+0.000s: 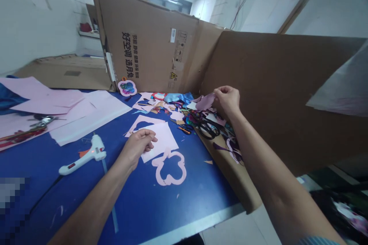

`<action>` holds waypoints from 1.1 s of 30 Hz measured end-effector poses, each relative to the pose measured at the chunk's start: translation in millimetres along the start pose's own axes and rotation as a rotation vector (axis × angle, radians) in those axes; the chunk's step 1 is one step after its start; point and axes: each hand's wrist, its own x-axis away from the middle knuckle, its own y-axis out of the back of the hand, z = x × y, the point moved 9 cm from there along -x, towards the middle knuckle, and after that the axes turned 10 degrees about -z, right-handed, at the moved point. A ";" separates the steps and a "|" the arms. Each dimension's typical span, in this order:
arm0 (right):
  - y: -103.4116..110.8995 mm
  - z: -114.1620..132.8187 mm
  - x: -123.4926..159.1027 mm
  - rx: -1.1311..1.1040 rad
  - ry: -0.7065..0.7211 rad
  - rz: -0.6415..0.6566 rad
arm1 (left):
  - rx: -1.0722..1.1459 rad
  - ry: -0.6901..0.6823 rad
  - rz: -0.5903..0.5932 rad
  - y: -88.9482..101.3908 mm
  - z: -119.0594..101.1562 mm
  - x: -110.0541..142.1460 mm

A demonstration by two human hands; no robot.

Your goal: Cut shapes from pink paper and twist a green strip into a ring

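Over the scrap pile, my right hand [229, 99] pinches the edge of a pink paper cutout [206, 102]. My left hand [140, 143] has its fingers curled together above a pale pink paper square [165, 138]; whether anything small is in them is hidden. Just in front of that square lies a flower-shaped pink paper frame [183, 168] with an open middle. A pink sheet with a cut-out hole [135, 125] lies partly beneath the square. Black-handled scissors [209, 130] rest below my right hand, beside smaller scissors with an orange part [184, 130].
A white glue gun [86, 157] lies left of my left arm on the blue table [138, 206]. Large pink sheets [48, 97] cover the table's left side. Cardboard walls [149, 42] stand behind and at right. A flower-shaped ornament [127, 87] leans against the back wall.
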 end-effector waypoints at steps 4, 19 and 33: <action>12.8 30.8 22.2 -0.133 0.037 -0.095 | 0.006 0.006 -0.009 0.7 1.0 -0.3; -66.2 93.0 201.8 -0.768 -0.353 0.468 | -0.079 -0.309 0.026 -17.9 -22.2 20.0; -89.5 96.4 241.7 -0.906 -0.542 0.669 | -0.174 -0.425 -0.004 -25.9 -16.6 23.3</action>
